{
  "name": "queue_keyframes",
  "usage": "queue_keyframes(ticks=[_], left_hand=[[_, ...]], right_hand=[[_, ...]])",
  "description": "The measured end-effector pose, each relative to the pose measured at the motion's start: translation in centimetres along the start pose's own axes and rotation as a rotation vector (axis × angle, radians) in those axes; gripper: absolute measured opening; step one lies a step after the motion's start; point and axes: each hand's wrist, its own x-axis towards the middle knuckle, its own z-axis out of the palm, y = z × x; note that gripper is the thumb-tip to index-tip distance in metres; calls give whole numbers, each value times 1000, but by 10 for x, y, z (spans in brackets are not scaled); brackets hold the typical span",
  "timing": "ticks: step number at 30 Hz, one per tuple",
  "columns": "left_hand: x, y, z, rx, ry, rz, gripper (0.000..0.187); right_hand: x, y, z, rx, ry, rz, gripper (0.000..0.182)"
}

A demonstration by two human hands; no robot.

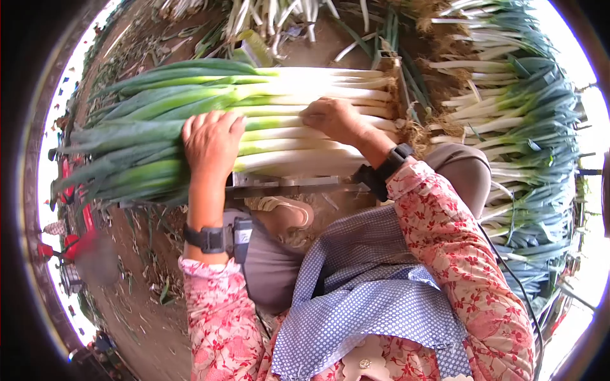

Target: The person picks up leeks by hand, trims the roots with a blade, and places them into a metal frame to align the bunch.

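Observation:
A wide layer of long green onions (305, 145) lies crosswise in front of me, green leaves to the left, white stalks and roots to the right. My left hand (213, 141) is closed over them where the leaves meet the stalks, its fingertips curled down among them. Further right, my right hand (333, 120) has bent fingers closed on the white stalks; its fingertips are partly hidden. Beneath the layer shows a metal bar of a low stand (298, 189). The root ends sit against an upright edge (401, 95) at the right.
More green onions (527, 146) are piled along the right side, roots toward me. Another bunch (279, 16) lies at the far side, near a yellowish box-like object (253, 47). Leaf scraps litter the dirt ground (136, 286). A black cable (518, 279) runs by my right arm.

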Motion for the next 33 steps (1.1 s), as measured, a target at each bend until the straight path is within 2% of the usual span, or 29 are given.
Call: queue_keyframes(ticks=[2,4,5,8,10,12,16,18,20,21,22,24,26,27,28,33], left_hand=[[0,-1,2,32,-24,20,25],[3,0,2,71,-35,22,25],[3,-1,4,80,-32,28,25],[1,0,5,74,-16,31,25],[-1,0,4,58,-13,31,25],[-1,0,4,37,-15,24,24],[1,1,-1,77,-132,1,27],[2,-5,5,57,-82,21,26],[-3,-6,9,34,-9,58,26],[-2,-5,7,42,-45,52,26],[-2,-3,6,49,-52,47,26],[-1,-2,3,66,-60,43,25],[-1,-3,3,71,-76,33,24],[-1,-2,1,72,-89,28,24],[-1,-1,1,71,-106,23,25],[0,1,0,117,-132,37,27]], right_hand=[[-4,2,2,85,6,69,20],[-12,1,3,43,129,-76,20],[-17,-1,2,31,130,-58,20],[-39,0,-13,-267,167,163,22],[-50,-2,-24,-516,89,364,26],[-58,9,-24,-383,100,343,27],[-54,16,-25,-376,47,381,28],[-55,23,-34,-268,14,314,28],[-51,27,-48,-439,29,335,28],[-46,33,-57,-458,238,344,28],[-49,39,-76,-410,489,126,29],[-53,40,-99,-509,713,274,35],[-74,88,-96,-378,474,439,42],[-77,81,-96,-312,351,521,46],[-88,73,-94,-292,298,759,55],[-108,71,-84,91,519,754,56]])
